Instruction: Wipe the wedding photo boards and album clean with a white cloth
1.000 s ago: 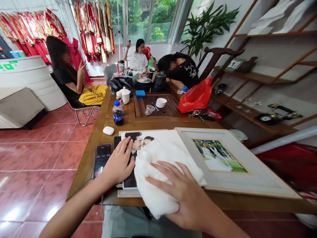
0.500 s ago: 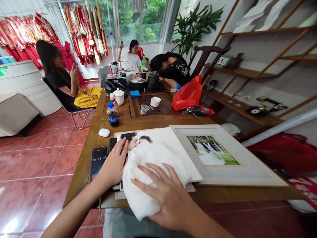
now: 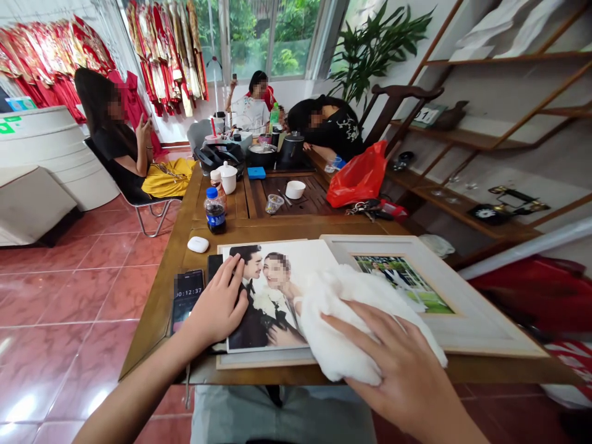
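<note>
A large wedding photo print (image 3: 271, 296) lies at the near edge of the wooden table (image 3: 180, 246). My left hand (image 3: 217, 308) rests flat on its left edge, fingers spread. My right hand (image 3: 398, 364) presses a crumpled white cloth (image 3: 351, 314) onto the right part of the print, fingers stretched over the cloth. The cloth overlaps the corner of a white framed picture (image 3: 467, 308) lying to the right.
A phone showing a timer (image 3: 187, 299), a white earbud case (image 3: 198, 244) and a cola bottle (image 3: 215, 211) sit left of the print. A tea tray with cups, kettles and a red bag (image 3: 358, 176) lies farther back. Three people sit beyond. Wooden shelves stand right.
My right hand slid the white cloth from the left-centre of the print to its right side, uncovering the couple's picture. My left hand stayed on the print's left edge.
</note>
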The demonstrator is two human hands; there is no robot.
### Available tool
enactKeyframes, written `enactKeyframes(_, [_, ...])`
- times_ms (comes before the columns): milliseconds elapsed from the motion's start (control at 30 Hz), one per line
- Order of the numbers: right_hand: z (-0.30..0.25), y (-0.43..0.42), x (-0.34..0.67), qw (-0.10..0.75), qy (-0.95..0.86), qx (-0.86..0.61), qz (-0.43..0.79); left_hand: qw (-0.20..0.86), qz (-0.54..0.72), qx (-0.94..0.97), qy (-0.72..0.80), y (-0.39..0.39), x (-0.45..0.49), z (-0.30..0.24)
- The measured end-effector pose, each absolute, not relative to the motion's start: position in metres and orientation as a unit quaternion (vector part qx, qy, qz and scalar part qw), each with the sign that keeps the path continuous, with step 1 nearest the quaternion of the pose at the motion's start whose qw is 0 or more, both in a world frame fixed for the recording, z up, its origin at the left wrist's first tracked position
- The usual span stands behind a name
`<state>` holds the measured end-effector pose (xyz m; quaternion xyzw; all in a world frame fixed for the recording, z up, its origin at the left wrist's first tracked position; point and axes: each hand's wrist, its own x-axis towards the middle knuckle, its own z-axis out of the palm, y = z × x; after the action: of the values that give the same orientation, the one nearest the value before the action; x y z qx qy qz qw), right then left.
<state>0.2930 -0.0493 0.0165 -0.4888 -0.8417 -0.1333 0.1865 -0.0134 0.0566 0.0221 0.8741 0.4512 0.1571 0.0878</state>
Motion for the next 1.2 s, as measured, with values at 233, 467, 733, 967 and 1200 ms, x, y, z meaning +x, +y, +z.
enactKeyframes(233, [0.021,-0.041,0.257,0.212,-0.840,-0.489,-0.105,0.094,0.155,0.874,0.451,0.055,-0.012,0.023])
enactKeyframes(467, [0.026,-0.031,0.212,0.200,-0.855,-0.475,-0.056,0.099,0.169,0.872,0.448,0.056,-0.012,0.021])
enactKeyframes(733, [0.026,-0.029,0.239,0.199,-0.849,-0.485,-0.061,0.100,0.157,0.871,0.454,0.054,-0.011,0.024])
enactKeyframes(967, [0.018,-0.028,0.277,0.190,-0.800,-0.561,-0.101,0.106,0.167,0.871,0.449,0.054,-0.011,0.023])
enactKeyframes(1200, [0.025,-0.015,0.246,0.187,-0.810,-0.549,-0.086,0.105,0.173,0.872,0.446,0.054,-0.011,0.021])
